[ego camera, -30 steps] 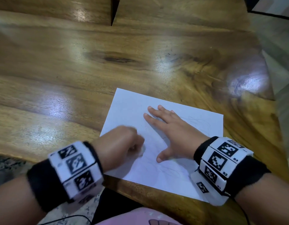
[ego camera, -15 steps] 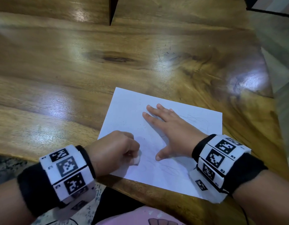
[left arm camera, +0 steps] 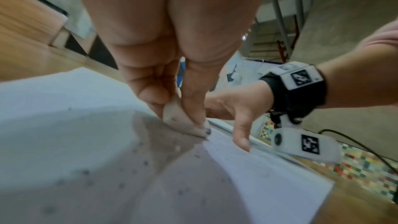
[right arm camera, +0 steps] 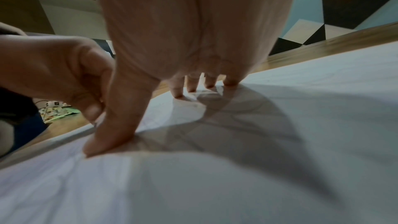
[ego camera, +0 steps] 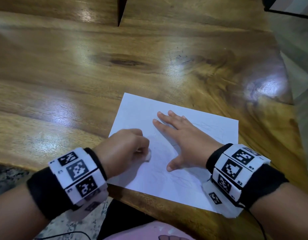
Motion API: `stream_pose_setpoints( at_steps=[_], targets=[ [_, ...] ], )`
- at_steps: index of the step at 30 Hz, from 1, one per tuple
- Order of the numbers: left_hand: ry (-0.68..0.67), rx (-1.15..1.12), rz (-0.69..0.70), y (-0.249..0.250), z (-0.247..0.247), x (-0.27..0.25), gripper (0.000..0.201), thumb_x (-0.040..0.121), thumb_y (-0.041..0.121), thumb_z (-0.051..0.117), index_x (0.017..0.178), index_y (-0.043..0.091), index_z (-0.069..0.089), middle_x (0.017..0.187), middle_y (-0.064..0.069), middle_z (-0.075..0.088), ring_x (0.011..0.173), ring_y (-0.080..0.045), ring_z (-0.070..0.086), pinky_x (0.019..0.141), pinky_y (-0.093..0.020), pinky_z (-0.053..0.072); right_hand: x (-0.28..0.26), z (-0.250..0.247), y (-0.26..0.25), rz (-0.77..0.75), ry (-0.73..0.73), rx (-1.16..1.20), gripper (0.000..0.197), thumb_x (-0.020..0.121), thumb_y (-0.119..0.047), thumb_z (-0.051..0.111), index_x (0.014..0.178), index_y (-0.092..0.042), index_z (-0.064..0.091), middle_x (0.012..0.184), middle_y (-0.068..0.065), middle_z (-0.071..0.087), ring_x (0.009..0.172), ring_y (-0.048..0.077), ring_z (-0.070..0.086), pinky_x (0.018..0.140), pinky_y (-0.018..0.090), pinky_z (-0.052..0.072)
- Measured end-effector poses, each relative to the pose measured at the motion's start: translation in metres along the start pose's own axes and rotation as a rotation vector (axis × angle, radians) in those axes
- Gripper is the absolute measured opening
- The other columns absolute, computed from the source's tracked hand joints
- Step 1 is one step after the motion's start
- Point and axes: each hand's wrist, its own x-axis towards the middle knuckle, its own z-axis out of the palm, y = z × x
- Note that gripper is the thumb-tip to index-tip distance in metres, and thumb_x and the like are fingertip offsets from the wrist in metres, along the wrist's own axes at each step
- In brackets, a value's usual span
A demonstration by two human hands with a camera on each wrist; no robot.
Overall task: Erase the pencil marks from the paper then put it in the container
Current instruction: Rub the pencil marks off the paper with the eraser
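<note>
A white sheet of paper (ego camera: 137,111) with faint pencil scribbles lies on the wooden table near its front edge. My left hand (ego camera: 125,149) is curled around a small white eraser (ego camera: 147,157) and presses it onto the sheet's left part. In the left wrist view the eraser (left arm camera: 178,122) sits pinched between thumb and fingers, its tip on the paper (left arm camera: 64,125), with grey crumbs scattered around. My right hand (ego camera: 182,137) lies flat on the middle of the sheet, fingers spread. The right wrist view shows its fingertips (right arm camera: 178,91) and thumb touching the paper (right arm camera: 323,91).
The wooden table (ego camera: 80,75) stretches far ahead and to the left, with a dark notch (ego camera: 121,9) at its far edge. Its right edge curves off toward a tiled floor (ego camera: 302,66). No container is in view.
My left hand has shifted back and forth over the sheet's left part with the eraser. The right hand has stayed flat in place.
</note>
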Motion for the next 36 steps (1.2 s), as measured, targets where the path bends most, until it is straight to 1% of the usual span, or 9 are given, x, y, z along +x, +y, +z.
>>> stream_pose_setpoints(
  at_steps=[2,7,14,19,22,25,31,33,36],
  targets=[
    [0.035,0.007,0.010,-0.001,0.002,-0.002,0.015,0.073,0.028,0.058,0.062,0.019,0.060,0.069,0.003,0.053,0.059,-0.010,0.051,0.057,-0.011,0.033,0.000,0.000,-0.001,0.002,-0.001,-0.006,0.119,0.069,-0.048,0.077,0.149,-0.031,-0.009,0.155,-0.014,-0.023,0.140,0.005,-0.025,0.111,0.023,-0.017],
    [-0.235,0.050,0.050,0.002,0.011,-0.032,0.011,0.071,0.008,0.060,0.065,0.017,0.056,0.072,0.012,0.047,0.063,-0.002,0.049,0.058,-0.012,0.034,0.000,0.000,-0.001,0.003,-0.008,-0.015,0.119,0.069,-0.051,0.076,0.149,-0.031,-0.010,0.155,-0.013,-0.023,0.140,0.006,-0.026,0.111,0.024,-0.017],
    [0.065,0.021,-0.015,-0.004,0.001,-0.007,0.013,0.074,0.027,0.058,0.063,0.019,0.060,0.070,0.006,0.052,0.061,-0.008,0.052,0.059,-0.018,0.037,-0.001,-0.001,-0.002,0.007,-0.003,-0.020,0.119,0.069,-0.049,0.077,0.149,-0.031,-0.009,0.155,-0.014,-0.022,0.140,0.006,-0.025,0.111,0.024,-0.017],
    [-0.187,-0.032,0.035,0.012,0.016,-0.027,0.012,0.072,0.009,0.057,0.065,0.019,0.057,0.077,0.004,0.052,0.067,-0.009,0.053,0.064,-0.019,0.040,-0.001,-0.001,-0.002,0.006,-0.003,-0.015,0.119,0.068,-0.050,0.077,0.149,-0.031,-0.009,0.155,-0.014,-0.022,0.140,0.006,-0.025,0.112,0.024,-0.016],
    [-0.025,0.008,0.017,0.008,0.004,-0.003,0.008,0.075,0.017,0.061,0.067,0.018,0.063,0.072,0.003,0.050,0.066,-0.012,0.053,0.061,-0.016,0.035,0.000,-0.001,-0.002,0.003,0.000,-0.023,0.120,0.068,-0.050,0.077,0.149,-0.031,-0.009,0.155,-0.013,-0.023,0.141,0.007,-0.025,0.111,0.024,-0.016],
    [0.112,0.050,-0.005,0.004,0.001,0.016,0.012,0.075,0.016,0.067,0.064,0.015,0.061,0.070,0.003,0.048,0.064,-0.017,0.053,0.061,-0.023,0.037,0.000,0.000,-0.001,0.001,0.003,-0.021,0.119,0.068,-0.049,0.077,0.149,-0.031,-0.008,0.155,-0.013,-0.023,0.141,0.007,-0.025,0.111,0.023,-0.017],
    [-0.222,-0.044,0.044,0.013,0.016,-0.028,0.009,0.072,0.012,0.055,0.068,0.020,0.056,0.075,0.009,0.047,0.066,-0.004,0.049,0.059,-0.010,0.033,0.000,-0.001,-0.001,0.002,-0.001,-0.013,0.118,0.069,-0.050,0.076,0.150,-0.030,-0.008,0.155,-0.013,-0.023,0.140,0.007,-0.026,0.113,0.026,-0.016],
    [-0.167,-0.044,0.024,0.013,0.011,-0.018,0.008,0.073,0.014,0.058,0.069,0.021,0.060,0.071,0.011,0.044,0.064,-0.004,0.050,0.059,-0.009,0.033,0.000,-0.001,-0.001,0.000,0.000,-0.021,0.118,0.069,-0.050,0.076,0.150,-0.029,-0.008,0.155,-0.012,-0.023,0.141,0.008,-0.025,0.113,0.026,-0.016],
    [0.078,0.030,-0.013,0.008,-0.004,0.016,0.011,0.073,0.025,0.065,0.063,0.021,0.060,0.066,0.004,0.048,0.062,-0.013,0.049,0.057,-0.019,0.031,0.000,-0.001,-0.002,0.003,0.002,-0.022,0.119,0.068,-0.049,0.077,0.150,-0.029,-0.007,0.156,-0.011,-0.022,0.141,0.008,-0.024,0.112,0.026,-0.015]
  ],
)
